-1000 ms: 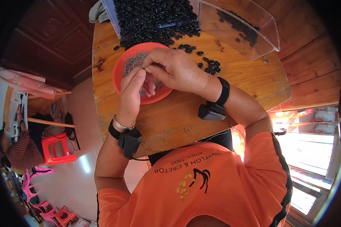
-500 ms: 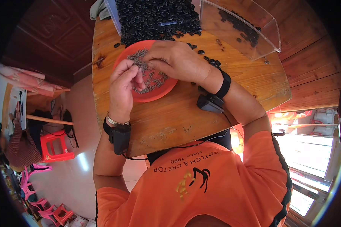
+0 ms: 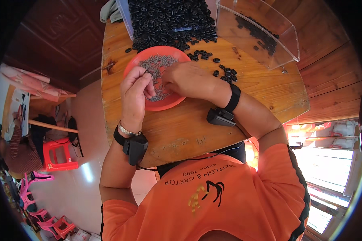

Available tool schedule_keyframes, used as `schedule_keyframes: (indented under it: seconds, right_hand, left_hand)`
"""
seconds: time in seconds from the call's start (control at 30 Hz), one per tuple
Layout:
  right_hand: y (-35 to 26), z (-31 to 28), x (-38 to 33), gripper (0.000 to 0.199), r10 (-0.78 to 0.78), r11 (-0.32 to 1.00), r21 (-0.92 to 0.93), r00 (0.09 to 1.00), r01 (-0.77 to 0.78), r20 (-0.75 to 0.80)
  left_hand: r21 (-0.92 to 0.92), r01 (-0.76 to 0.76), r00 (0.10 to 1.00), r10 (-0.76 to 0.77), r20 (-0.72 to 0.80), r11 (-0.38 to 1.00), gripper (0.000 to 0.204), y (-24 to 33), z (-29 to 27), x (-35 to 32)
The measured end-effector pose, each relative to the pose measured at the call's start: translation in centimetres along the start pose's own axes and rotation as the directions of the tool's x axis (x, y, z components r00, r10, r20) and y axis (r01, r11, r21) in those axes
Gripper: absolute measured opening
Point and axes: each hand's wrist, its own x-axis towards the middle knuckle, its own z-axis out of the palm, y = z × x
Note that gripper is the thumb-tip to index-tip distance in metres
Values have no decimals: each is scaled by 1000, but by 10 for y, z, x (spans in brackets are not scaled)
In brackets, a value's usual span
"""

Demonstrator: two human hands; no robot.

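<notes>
On the wooden table (image 3: pixel 181 138) sits a round red-orange plate (image 3: pixel 165 106) with many small grey screws (image 3: pixel 159 61) in it. My left hand (image 3: pixel 136 86) is over the plate's left side, its thumb and fingers pinched together. A small dark piece shows at their tips, apparently one of the black oval pieces with holes (image 3: pixel 227 74). My right hand (image 3: pixel 191 79) reaches into the plate from the right, fingers curled down among the screws. Whatever its fingertips grip, if anything, is hidden.
A big heap of black oval pieces (image 3: pixel 169 20) fills a clear bin (image 3: pixel 124 16) at the far edge and spills onto the table. To its right stands a clear plastic box (image 3: pixel 287 44) with more black pieces. Grey cloth (image 3: pixel 110 11) lies far left. Another person (image 3: pixel 22 156) is at left.
My right hand has moved from beside the left fingertips down and right into the screws. The left hand stays pinched, nearly in place. The whole view has shifted slightly.
</notes>
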Motion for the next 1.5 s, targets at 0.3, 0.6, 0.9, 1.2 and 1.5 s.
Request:
schedule_keyframes:
  seconds: [0.3, 0.6, 0.9, 1.2, 1.5]
  right_hand:
    - [15, -3, 5, 12, 141, 804, 592, 986, -62, -89]
    - [10, -17, -5, 15, 97, 760, 650, 987, 8, -125]
    - [6, -25, -8, 11, 27, 888, 457, 985, 54, -169]
    - [4, -23, -7, 10, -19, 893, 438, 980, 106, -198]
    - [3, -24, -8, 10, -16, 898, 428, 982, 97, -189]
  left_hand:
    - [27, 27, 999, -27, 21, 999, 14, 0, 0, 0]
    - [121, -27, 989, 9, 149, 992, 15, 0, 7, -6]
    - [380, -171, 982, 124, 145, 909, 14, 3, 9, -9]
    - [483, -240, 970, 183, 162, 842, 11, 4, 11, -11]
    - [515, -222, 973, 149, 179, 828, 15, 4, 10, -11]
